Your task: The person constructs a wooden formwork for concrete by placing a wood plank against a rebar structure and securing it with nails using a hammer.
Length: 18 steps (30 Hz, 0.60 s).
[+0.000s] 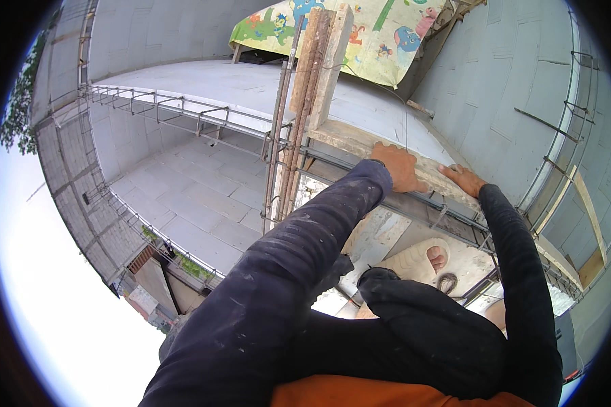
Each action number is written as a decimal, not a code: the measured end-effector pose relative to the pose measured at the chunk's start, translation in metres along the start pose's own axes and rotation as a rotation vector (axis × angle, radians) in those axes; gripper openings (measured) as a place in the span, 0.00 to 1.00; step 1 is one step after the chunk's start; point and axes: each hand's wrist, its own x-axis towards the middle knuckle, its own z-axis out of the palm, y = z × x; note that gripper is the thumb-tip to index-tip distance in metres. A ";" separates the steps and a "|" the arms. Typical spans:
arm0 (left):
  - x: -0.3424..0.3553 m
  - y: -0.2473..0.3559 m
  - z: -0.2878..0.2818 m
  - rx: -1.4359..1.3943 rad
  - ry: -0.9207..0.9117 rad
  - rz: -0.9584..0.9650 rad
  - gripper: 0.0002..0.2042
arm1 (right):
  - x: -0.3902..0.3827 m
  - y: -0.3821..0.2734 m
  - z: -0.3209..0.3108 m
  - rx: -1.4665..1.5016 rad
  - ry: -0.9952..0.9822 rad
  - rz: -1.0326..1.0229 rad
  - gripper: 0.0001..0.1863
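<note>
A rough wooden board (pixel 346 139) lies along the steel reinforcing bars in front of me, right of centre. My left hand (pixel 398 167) is closed over the middle of the board. Farther right along it, my right hand (pixel 463 180) grips the board's edge with its fingers over the top. The undersides of both grips are hidden. At the board's left end stand two upright planks (pixel 331 68) beside a cluster of rusty vertical rebars (pixel 305 95).
A horizontal rebar cage (pixel 183 110) runs left from the uprights along a block wall (pixel 176 186). A sheet printed with cartoon animals (pixel 278 30) hangs at the far side. Below my arms lies a wire coil (pixel 447 283). Timber strips (pixel 590 217) lean at the right.
</note>
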 end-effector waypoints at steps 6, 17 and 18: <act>0.009 0.009 0.002 -0.063 -0.052 0.018 0.43 | 0.002 0.004 -0.002 0.048 -0.010 -0.010 0.68; 0.009 0.008 0.003 -0.067 -0.033 0.032 0.43 | 0.004 0.006 0.002 0.041 0.011 -0.065 0.63; 0.008 0.008 0.004 -0.068 -0.025 0.036 0.43 | 0.004 0.005 0.000 0.047 -0.004 -0.074 0.62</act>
